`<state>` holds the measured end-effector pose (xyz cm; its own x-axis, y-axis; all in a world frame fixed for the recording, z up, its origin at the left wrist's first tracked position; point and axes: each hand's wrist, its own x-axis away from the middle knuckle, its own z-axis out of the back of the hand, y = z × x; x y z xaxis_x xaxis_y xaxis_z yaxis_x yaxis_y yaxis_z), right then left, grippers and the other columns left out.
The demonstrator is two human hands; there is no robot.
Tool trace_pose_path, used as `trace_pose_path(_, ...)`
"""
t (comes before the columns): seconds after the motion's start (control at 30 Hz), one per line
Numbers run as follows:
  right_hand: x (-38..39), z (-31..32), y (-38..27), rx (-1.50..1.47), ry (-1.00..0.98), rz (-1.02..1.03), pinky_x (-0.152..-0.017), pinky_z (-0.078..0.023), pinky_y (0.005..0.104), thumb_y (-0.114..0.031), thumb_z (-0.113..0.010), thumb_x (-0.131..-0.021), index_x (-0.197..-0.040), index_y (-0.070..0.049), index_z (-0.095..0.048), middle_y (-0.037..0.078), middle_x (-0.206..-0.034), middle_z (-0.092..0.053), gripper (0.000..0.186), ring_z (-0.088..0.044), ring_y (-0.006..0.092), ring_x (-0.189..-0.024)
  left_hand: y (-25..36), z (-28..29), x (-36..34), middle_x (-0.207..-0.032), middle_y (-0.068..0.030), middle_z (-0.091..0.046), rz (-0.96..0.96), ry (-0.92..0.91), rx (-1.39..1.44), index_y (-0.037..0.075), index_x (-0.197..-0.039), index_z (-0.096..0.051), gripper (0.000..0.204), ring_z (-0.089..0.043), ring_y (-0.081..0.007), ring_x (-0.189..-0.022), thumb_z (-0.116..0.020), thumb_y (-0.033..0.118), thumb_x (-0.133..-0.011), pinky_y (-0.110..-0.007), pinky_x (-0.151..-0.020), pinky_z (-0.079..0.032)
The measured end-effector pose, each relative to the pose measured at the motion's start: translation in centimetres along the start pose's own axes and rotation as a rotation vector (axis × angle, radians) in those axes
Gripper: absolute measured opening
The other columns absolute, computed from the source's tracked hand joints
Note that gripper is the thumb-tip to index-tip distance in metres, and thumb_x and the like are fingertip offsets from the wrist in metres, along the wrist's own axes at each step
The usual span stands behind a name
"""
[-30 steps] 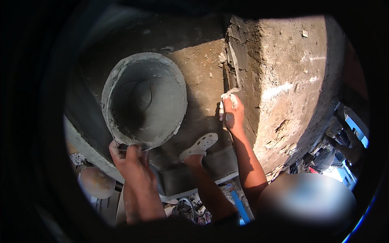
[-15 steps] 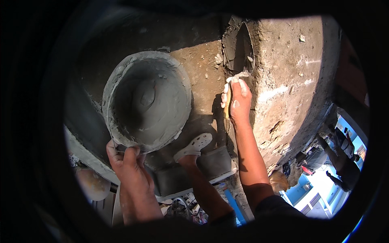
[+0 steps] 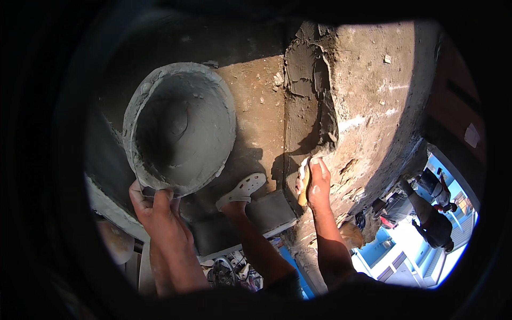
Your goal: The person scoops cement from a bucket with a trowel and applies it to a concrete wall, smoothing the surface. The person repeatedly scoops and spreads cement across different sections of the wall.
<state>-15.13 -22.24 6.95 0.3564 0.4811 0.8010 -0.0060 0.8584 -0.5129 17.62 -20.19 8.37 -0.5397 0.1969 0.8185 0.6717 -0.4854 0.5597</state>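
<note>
My left hand (image 3: 157, 210) grips the near rim of a grey, mortar-caked bucket (image 3: 205, 122), which has some grey paste inside. My right hand (image 3: 316, 186), its fingertips whitened, is closed round the wooden handle (image 3: 302, 197) of a trowel. The trowel's metal end is hard to make out at the lower end of a rough band of wet grey mortar (image 3: 304, 69), spread along the corner where the sunlit concrete face (image 3: 378, 96) meets the darker surface right of the bucket.
My foot in a pale clog (image 3: 245, 189) is on the dark step (image 3: 272, 210) between my arms. A bicycle wheel and clutter (image 3: 224, 272) lie below. At the right, beyond the concrete, other people (image 3: 434, 226) stand among bags and pale blue structures (image 3: 392, 256).
My right hand went up along the corner, then came down to below the mortar band, where more wet mortar now shows. My left hand stays on the rim; the view has shifted slightly.
</note>
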Motion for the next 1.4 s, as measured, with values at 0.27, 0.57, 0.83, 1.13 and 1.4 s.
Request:
trace_pose_path(0.27, -6.1, -5.6, -4.2, 0.188, -0.024, -0.06, -0.046, -0.047, 0.0292, -0.022, -0.068, -0.106, -0.109, -0.007, -0.062, 0.001, -0.079, -0.062, 0.016, -0.057, 0.0113, -0.055, 0.8, -0.7, -0.3, -0.12, -0.0077, -0.061, 0.083, 0.007, -0.017, 0.004, -0.134, -0.054, 0.047, -0.061, -0.0157, -0.105, -0.058, -0.004, -0.088, -0.033, -0.095, -0.052)
trace_pose_path(0.57, -2.9, -8.8, -9.0, 0.177, 0.071, 0.216, -0.045, -0.044, 0.0277, -0.019, -0.061, -0.111, -0.107, -0.009, -0.06, 0.0, -0.074, -0.059, 0.011, -0.054, 0.0089, -0.053, 1.6, -0.7, -0.5, -0.122, -0.0091, -0.061, 0.082, -0.009, 0.055, 0.004, -0.133, -0.053, 0.044, -0.063, -0.0193, -0.105, -0.059, -0.003, -0.09, -0.04, -0.096, -0.056)
trace_pose_path(0.83, -5.8, -9.4, -12.6, 0.177, -0.031, 0.248, -0.044, -0.048, 0.0286, -0.034, -0.058, -0.112, -0.104, -0.009, -0.059, 0.002, -0.077, -0.061, 0.026, -0.057, 0.0114, -0.054, 2.4, -1.0, -1.4, -0.124, -0.0108, -0.06, 0.107, 0.043, 0.008, 0.003, -0.133, -0.052, 0.047, -0.063, -0.0224, -0.109, -0.059, -0.003, -0.088, -0.041, -0.1, -0.055)
trace_pose_path(1.13, -8.0, -11.7, -13.0, 0.004, -0.235, 0.076, -0.044, -0.045, 0.0316, -0.04, -0.056, -0.108, -0.102, -0.01, -0.053, 0.005, -0.078, -0.059, 0.03, -0.052, 0.0141, -0.052, 3.0, -1.2, -1.2, -0.123, -0.0101, -0.061, 0.166, 0.054, 0.013, 0.004, -0.135, -0.053, 0.047, -0.061, -0.0176, -0.107, -0.059, -0.004, -0.089, -0.032, -0.099, -0.05)
trace_pose_path(1.4, -6.5, -7.5, 0.1, 0.047, -0.004, -0.269, -0.042, -0.046, 0.0375, -0.034, -0.057, -0.108, -0.102, -0.009, -0.056, 0.006, -0.074, -0.06, 0.026, -0.056, 0.0194, -0.051, 4.7, -1.1, -2.6, -0.121, -0.0094, -0.061, 0.17, 0.022, 0.025, 0.006, -0.133, -0.055, 0.046, -0.06, -0.0171, -0.107, -0.061, -0.001, -0.088, -0.033, -0.099, -0.049)
